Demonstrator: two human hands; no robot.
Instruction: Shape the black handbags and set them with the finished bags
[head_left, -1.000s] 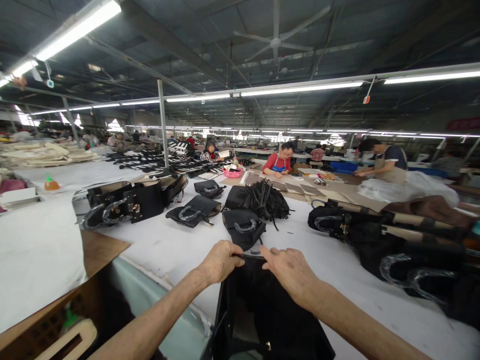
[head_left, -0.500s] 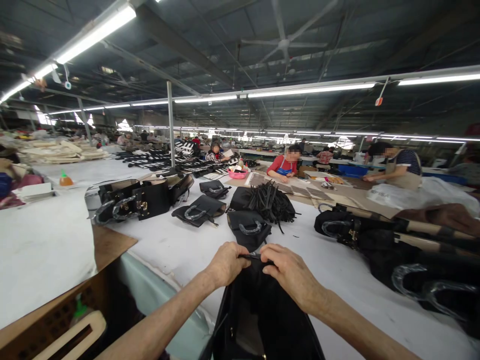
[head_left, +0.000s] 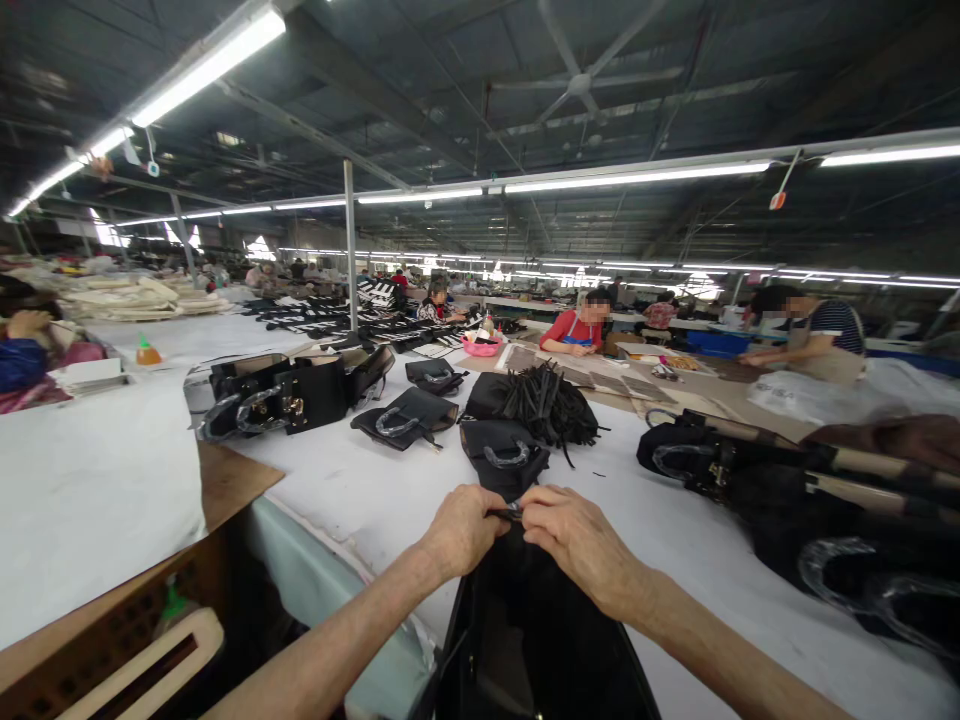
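A black handbag (head_left: 540,620) lies in front of me at the table's near edge, its mouth toward me. My left hand (head_left: 466,525) and my right hand (head_left: 574,535) meet at its far end, both with fingers pinched on a small black strap (head_left: 508,514). The exact part under the fingertips is mostly hidden. Just beyond my hands rests a black bag panel (head_left: 504,455) with a plastic-wrapped handle. Behind it sits a heap of thin black strips (head_left: 551,405).
Black handbags (head_left: 319,395) stand at the left, and more bags (head_left: 787,510) lie at the right. Another panel with a handle (head_left: 405,420) is on the white tabletop (head_left: 315,500). A co-worker in red (head_left: 574,330) sits across. A crate (head_left: 120,640) is below, left.
The whole view has shifted slightly. My hands stay pinched at the far end of the handbag, the left wrist turned a little and the fingers closer together.
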